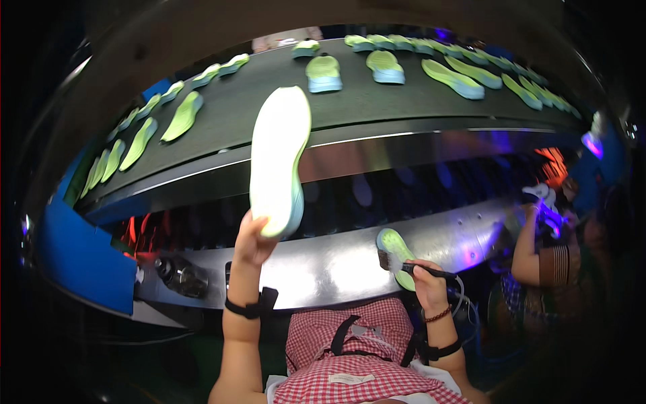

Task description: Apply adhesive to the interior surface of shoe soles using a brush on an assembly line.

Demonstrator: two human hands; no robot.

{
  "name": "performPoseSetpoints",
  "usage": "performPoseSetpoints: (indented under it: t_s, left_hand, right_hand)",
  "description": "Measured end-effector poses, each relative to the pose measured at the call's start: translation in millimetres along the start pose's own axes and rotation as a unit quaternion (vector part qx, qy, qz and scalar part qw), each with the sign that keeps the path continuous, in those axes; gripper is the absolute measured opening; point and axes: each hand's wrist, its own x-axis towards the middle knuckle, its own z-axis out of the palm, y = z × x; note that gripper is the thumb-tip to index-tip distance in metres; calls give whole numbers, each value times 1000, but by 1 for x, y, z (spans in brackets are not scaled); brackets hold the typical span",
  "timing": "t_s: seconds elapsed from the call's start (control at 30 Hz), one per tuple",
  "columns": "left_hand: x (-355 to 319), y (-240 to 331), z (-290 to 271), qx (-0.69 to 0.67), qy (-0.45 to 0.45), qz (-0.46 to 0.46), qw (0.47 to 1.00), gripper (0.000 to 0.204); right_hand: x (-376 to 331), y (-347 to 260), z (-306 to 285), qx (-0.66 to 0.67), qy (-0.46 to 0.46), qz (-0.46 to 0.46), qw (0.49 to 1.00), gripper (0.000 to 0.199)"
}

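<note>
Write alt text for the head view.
The left hand holds up a pale shoe sole while the right hand grips a dark brush. Behind runs a conveyor belt carrying green soles.

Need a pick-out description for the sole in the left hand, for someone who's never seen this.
Start at the dark conveyor belt curving across the top, lined with green soles. In front of it, the left hand holds one shoe sole upright by its lower end. Unlike those on the belt, it is raised, far larger in view, and glows pale white.

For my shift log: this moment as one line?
left hand: holds sole up | right hand: grips brush at second sole | conveyor: soles
</note>
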Motion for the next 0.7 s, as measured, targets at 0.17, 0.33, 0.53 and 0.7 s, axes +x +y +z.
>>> performPoseSetpoints:
  t_s: [0.17, 0.33, 0.53, 0.7]
  left_hand:
    - [-53, -77, -8, -246, -199, -119, 941, 78]
    - [-65, -138, 25, -205, -14, -201, 958, 86]
    - [-69, -152, 44, -270, 13, -187, 945, 83]
    - [-67, -167, 55, -243, 195, -167, 935, 73]
  right_hand:
    - [2, 1, 20, 31, -36, 34, 998, 19]
    - [16, 12, 43, -78, -90, 37, 992, 20]
    - [37, 24, 78, -291, -95, -44, 951, 19]
    - [43, 35, 95, -470, -188, -248, 826, 16]
